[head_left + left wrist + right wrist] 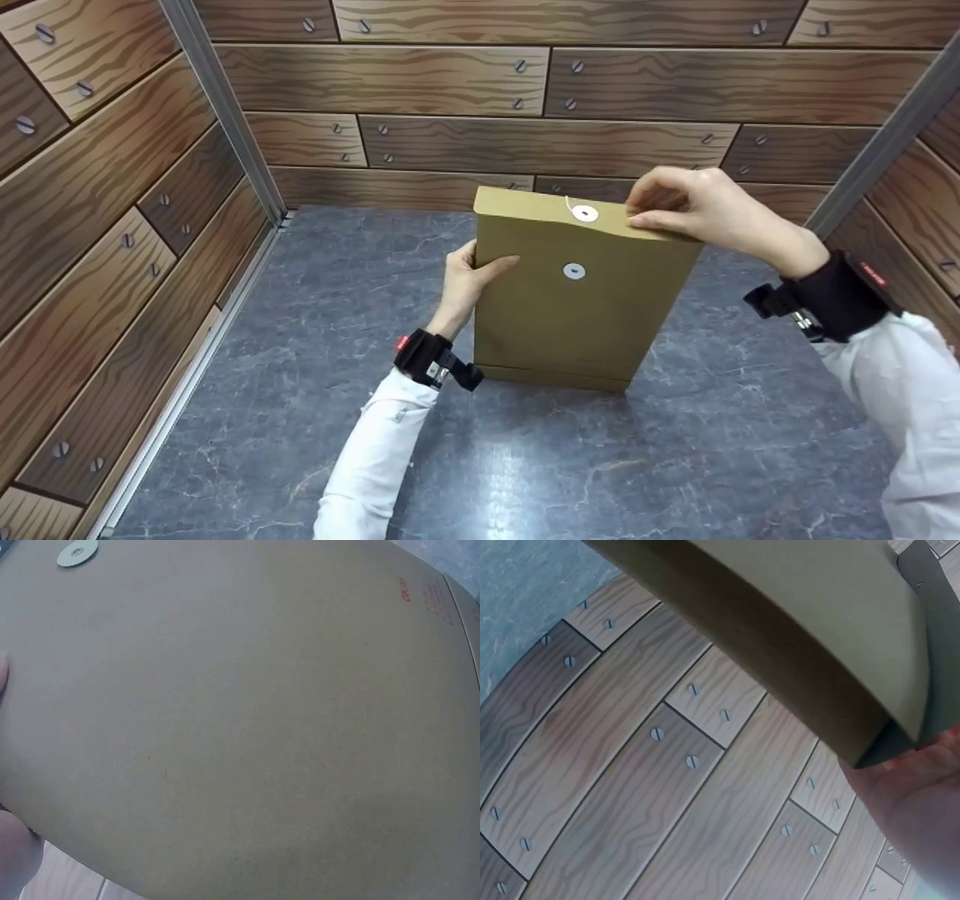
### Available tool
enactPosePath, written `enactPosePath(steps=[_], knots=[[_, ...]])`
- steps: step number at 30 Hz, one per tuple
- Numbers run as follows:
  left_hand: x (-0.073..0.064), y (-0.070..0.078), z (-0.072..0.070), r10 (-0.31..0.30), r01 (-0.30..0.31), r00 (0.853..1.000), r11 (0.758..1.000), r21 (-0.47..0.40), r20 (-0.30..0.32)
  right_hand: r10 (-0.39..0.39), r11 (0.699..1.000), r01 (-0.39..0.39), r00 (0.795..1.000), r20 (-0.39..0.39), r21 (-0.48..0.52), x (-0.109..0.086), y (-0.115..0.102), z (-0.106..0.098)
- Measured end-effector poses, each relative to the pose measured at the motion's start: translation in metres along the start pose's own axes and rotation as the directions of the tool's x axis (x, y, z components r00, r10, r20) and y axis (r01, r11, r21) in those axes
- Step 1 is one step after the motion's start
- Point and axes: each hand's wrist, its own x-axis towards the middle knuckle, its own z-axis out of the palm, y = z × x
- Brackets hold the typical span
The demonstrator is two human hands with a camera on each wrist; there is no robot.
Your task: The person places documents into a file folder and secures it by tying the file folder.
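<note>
A brown kraft-paper document envelope [562,322] stands upright on the grey marbled surface. Its flap [525,206] lies across the top and bears a white round button [585,214] with a short string. Another white button [574,271] sits on the front face. My left hand [466,281] grips the left edge, thumb on the front and fingers behind. At the top right, my right hand [690,202] pinches the flap's edge. In the right wrist view the flap [941,637] stands a little apart from the pocket's corner. Small red print [436,604] shows in the left wrist view.
Wood-plank patterned walls [450,79] with printed screws enclose the surface at the back, left and right. Grey metal strips [225,97] run along the corners. The marbled surface [337,300] stretches around the envelope.
</note>
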Motion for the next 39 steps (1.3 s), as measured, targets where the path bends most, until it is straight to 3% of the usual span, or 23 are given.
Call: enactPosePath(steps=[3,6,9,15,21,24,30,33,35,37,39], knots=[[0.0,0.003,0.002,0.017,-0.016,1.0,0.999,0.027,-0.018,0.078,0.997,-0.078,0.995,0.06,-0.009,0.0,-0.001,-0.003],[0.0,0.005,0.003,0.031,-0.03,0.999,0.999,0.037,-0.036,0.181,0.982,-0.173,0.975,0.13,-0.075,0.001,-0.003,-0.006],[0.0,0.005,0.003,0.028,-0.027,0.999,0.999,0.025,-0.046,0.25,0.964,-0.231,0.956,0.153,-0.133,0.005,-0.004,-0.007],[-0.002,0.003,0.004,0.011,-0.011,0.999,1.0,-0.008,-0.038,0.317,0.94,-0.297,0.942,0.109,-0.166,0.007,-0.003,0.0],[-0.003,0.002,0.004,0.037,-0.037,0.999,0.999,-0.014,-0.027,0.364,0.927,-0.355,0.929,0.062,-0.124,0.004,0.005,0.004],[-0.004,0.0,0.003,0.05,-0.05,0.998,0.999,-0.009,-0.026,0.433,0.901,-0.429,0.9,0.057,-0.065,0.001,0.011,0.003],[-0.003,-0.008,0.001,0.055,-0.055,0.998,0.998,-0.013,-0.032,0.596,0.788,-0.592,0.802,0.032,0.166,-0.006,0.023,0.006],[0.0,-0.019,-0.002,0.044,-0.046,0.998,0.998,-0.031,-0.038,0.623,0.751,-0.603,0.782,0.015,0.268,-0.01,0.026,0.011],[0.002,-0.027,-0.005,0.038,-0.04,0.998,0.998,-0.041,-0.048,0.632,0.708,-0.589,0.774,0.023,0.39,-0.014,0.028,0.014],[0.002,-0.028,-0.005,0.045,-0.047,0.997,0.998,-0.041,-0.055,0.631,0.635,-0.543,0.775,0.036,0.549,-0.018,0.03,0.017],[0.003,-0.028,-0.005,0.055,-0.057,0.997,0.998,-0.036,-0.057,0.622,0.534,-0.469,0.781,0.049,0.703,-0.021,0.032,0.019]])
